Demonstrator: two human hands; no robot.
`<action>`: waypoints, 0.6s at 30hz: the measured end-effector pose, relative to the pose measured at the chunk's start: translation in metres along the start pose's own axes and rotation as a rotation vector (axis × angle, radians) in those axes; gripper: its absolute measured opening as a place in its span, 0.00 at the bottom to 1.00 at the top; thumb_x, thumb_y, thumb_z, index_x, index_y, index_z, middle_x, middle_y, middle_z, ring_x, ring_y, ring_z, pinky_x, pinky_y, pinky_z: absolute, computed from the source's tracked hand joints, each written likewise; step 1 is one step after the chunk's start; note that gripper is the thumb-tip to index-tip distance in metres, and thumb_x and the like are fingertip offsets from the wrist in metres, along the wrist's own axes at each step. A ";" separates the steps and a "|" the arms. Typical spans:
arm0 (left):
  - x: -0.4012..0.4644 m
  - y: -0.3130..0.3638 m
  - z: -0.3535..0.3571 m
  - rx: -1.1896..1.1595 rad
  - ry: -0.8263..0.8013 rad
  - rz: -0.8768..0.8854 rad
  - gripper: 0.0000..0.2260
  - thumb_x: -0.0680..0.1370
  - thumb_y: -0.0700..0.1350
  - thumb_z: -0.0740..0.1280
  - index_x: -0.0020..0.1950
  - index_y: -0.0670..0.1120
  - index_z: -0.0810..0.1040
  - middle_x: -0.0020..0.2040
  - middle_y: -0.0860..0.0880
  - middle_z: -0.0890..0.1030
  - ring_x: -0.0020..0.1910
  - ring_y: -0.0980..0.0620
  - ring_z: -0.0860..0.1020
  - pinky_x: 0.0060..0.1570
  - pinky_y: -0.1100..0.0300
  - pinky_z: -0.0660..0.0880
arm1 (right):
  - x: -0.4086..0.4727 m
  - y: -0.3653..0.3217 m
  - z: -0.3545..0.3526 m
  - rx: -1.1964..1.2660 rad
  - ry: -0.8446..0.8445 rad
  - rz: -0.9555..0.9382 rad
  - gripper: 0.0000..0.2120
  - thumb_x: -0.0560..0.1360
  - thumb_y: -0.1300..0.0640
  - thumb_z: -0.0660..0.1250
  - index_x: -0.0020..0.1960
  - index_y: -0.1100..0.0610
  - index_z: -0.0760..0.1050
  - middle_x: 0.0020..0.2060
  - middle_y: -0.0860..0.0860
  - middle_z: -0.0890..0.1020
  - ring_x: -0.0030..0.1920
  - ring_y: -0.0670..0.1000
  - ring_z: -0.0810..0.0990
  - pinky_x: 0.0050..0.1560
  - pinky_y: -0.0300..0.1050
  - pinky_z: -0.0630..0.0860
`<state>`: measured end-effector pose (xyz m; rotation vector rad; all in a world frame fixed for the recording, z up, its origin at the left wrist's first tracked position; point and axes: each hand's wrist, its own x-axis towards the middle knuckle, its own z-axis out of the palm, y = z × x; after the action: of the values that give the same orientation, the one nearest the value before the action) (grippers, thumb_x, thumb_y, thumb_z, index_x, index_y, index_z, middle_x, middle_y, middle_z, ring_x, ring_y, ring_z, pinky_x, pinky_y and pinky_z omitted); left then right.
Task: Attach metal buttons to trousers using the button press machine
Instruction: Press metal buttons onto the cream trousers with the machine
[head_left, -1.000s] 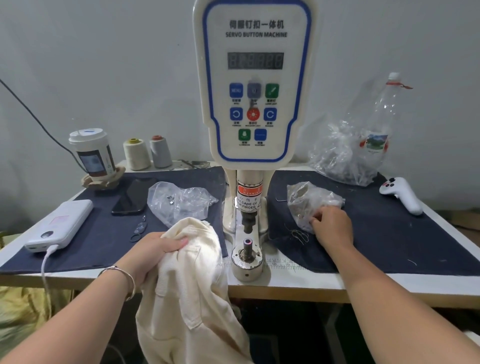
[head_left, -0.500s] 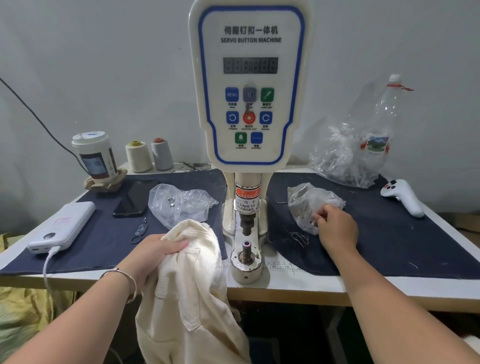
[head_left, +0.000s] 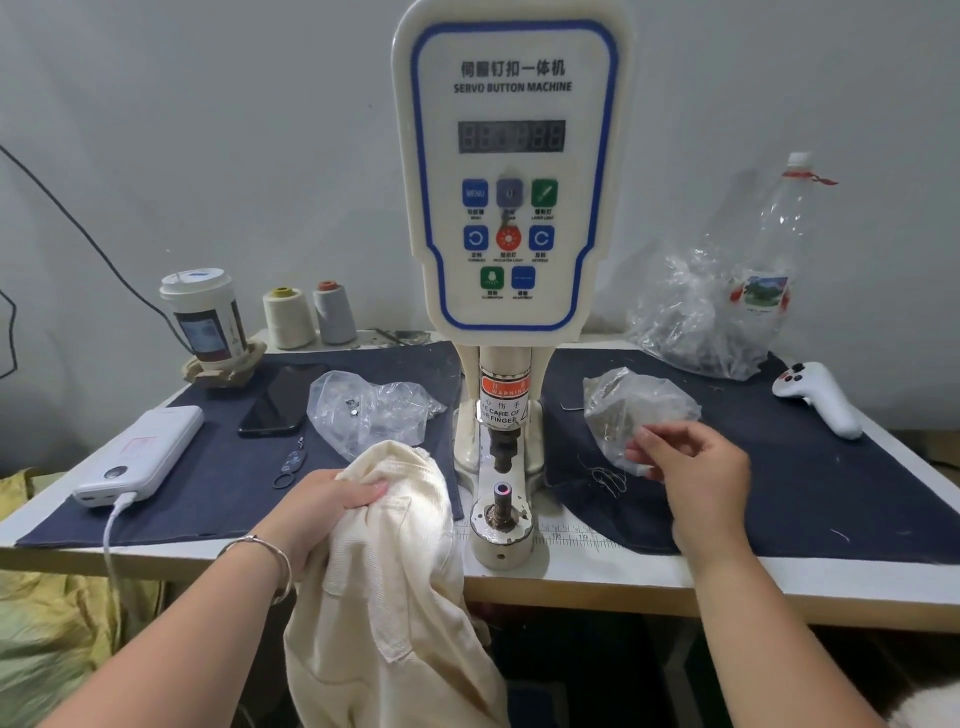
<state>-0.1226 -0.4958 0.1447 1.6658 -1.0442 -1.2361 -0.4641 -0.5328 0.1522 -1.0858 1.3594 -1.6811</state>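
Observation:
The white servo button machine (head_left: 511, 176) stands mid-table, its lower die post (head_left: 502, 491) bare under the punch. Cream trousers (head_left: 395, 561) hang over the table's front edge left of the die. My left hand (head_left: 322, 506) grips a bunched fold of them. My right hand (head_left: 691, 467) is at the small clear bag of metal parts (head_left: 628, 402) right of the machine, fingers curled at the plastic's lower edge. Whether they pinch a button is hidden. A second clear bag (head_left: 369, 405) with a few buttons lies left of the machine.
Dark blue mats (head_left: 779, 467) cover the table on both sides. On the left are a power bank (head_left: 143, 452) with cable, a phone (head_left: 280, 397), a cup (head_left: 202, 317) and thread cones (head_left: 306, 314). At right sit a big plastic bag with a bottle (head_left: 727, 291) and a white controller (head_left: 818, 397).
My right hand has drawn back slightly from inside the small bag toward its lower edge. The left hand keeps its hold on the trousers.

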 end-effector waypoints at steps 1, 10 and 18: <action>0.001 0.000 0.000 0.006 0.002 -0.001 0.05 0.75 0.43 0.73 0.42 0.43 0.86 0.44 0.40 0.86 0.41 0.43 0.85 0.47 0.49 0.79 | -0.008 -0.003 0.003 0.110 -0.044 0.083 0.04 0.73 0.67 0.71 0.42 0.60 0.80 0.33 0.54 0.85 0.35 0.50 0.85 0.34 0.38 0.79; 0.001 0.000 0.000 0.005 0.012 -0.013 0.05 0.75 0.43 0.73 0.47 0.42 0.85 0.45 0.41 0.86 0.43 0.42 0.85 0.48 0.49 0.79 | -0.071 -0.012 0.041 0.224 -0.309 0.387 0.04 0.74 0.65 0.69 0.46 0.58 0.81 0.39 0.56 0.86 0.35 0.49 0.84 0.30 0.35 0.75; 0.002 -0.002 -0.001 -0.012 0.011 -0.009 0.06 0.75 0.43 0.73 0.48 0.40 0.85 0.46 0.39 0.86 0.41 0.43 0.84 0.47 0.50 0.79 | -0.078 -0.029 0.058 0.145 -0.271 0.397 0.04 0.75 0.65 0.68 0.45 0.59 0.81 0.35 0.54 0.86 0.24 0.44 0.75 0.23 0.34 0.67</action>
<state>-0.1214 -0.4971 0.1423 1.6681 -1.0214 -1.2355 -0.3802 -0.4797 0.1725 -0.8575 1.1677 -1.2712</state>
